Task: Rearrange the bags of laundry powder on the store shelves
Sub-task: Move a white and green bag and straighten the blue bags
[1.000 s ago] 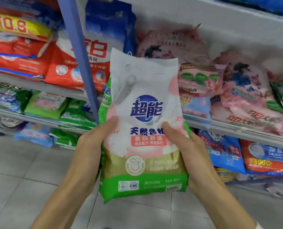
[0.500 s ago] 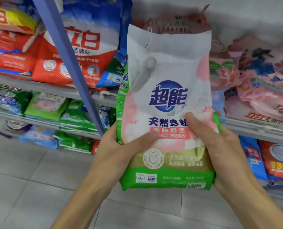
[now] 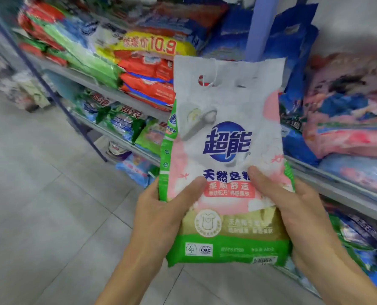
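Head view: the bag of laundry powder is held upright in mid-air at the centre of the frame, in front of the shelves and touching none of them.
Bag: white, pink and green, with a round blue logo, handle holes along the top edge and a green band at the base.
Left hand: grips the lower left edge, with the left thumb laid across the front. The other fingers are hidden behind the pack.
Right hand: grips the lower right edge the same way, with the right thumb on the front and the other fingers hidden.
Long axis: close to vertical, with the top edge up and away from the person and the base down near the wrists.
Bag from fingers: most of the pack stands above both grips, and neither hand is nearer to it than the other.
Behind the bag: a blue upright post rises just behind its top edge.
Left bay: orange bags are stacked flat on the middle shelf, under a yellow bag with a price mark.
Right bay: pink bags are piled on the right shelf.
Lower left shelf: green packs lie flat. They look similar to the held bag, but blur leaves that uncertain.
Step in hand: probably carrying the bag to a slot. Which bay it is meant for cannot be told.
Next move needs: the long axis tipped from upright to flat, since the shelved bags lie flat.
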`<state>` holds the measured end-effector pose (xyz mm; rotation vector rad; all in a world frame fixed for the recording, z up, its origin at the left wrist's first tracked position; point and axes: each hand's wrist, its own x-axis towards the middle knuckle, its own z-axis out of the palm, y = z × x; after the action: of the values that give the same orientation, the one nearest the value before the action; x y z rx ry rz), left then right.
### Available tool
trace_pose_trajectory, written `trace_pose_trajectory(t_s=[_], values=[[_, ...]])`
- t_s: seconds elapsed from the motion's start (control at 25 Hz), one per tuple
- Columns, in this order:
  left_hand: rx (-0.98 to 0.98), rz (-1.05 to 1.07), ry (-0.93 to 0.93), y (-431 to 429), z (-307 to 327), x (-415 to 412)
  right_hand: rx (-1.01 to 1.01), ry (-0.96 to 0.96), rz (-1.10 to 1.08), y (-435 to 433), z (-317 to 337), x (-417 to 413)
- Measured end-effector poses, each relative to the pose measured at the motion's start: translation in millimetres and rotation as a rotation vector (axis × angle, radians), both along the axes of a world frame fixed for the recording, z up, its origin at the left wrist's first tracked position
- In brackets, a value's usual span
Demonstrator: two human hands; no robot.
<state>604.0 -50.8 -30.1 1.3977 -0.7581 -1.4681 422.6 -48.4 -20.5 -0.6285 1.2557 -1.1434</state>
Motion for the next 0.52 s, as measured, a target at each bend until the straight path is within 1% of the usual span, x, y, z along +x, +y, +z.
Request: trace_pose_trajectory(t_s=[0.08, 0.2, 0.28, 0.32, 0.4, 0.52], values=[[0.014, 0.092, -0.004, 1.1, -2.2, 25.5, -0.012, -0.006, 0.078, -8.6, -5.0, 24.6], [0.030, 0.184, -0.004, -3.1, -4.2, 57.7, -0.087, -0.050, 0.238, -18.7, -7.9, 48.8], [0.014, 0.201, -0.019, -14.6, 2.0, 70.8, -0.085, -0.057, 0.326, -28.3, -4.4, 57.9], [-0.012, 0.192, -0.029, -22.5, 6.6, 74.1, -0.089, -0.037, 0.334, -34.2, -2.5, 62.7], [-0.072, 0.151, -0.048, -42.5, 12.2, 78.4, -0.119, 0.025, 0.244, -45.7, -1.2, 74.5], [-0.127, 0.085, -0.050, -84.6, 17.8, 83.1, -0.194, 0.107, -0.029, -67.6, 0.6, 94.5]])
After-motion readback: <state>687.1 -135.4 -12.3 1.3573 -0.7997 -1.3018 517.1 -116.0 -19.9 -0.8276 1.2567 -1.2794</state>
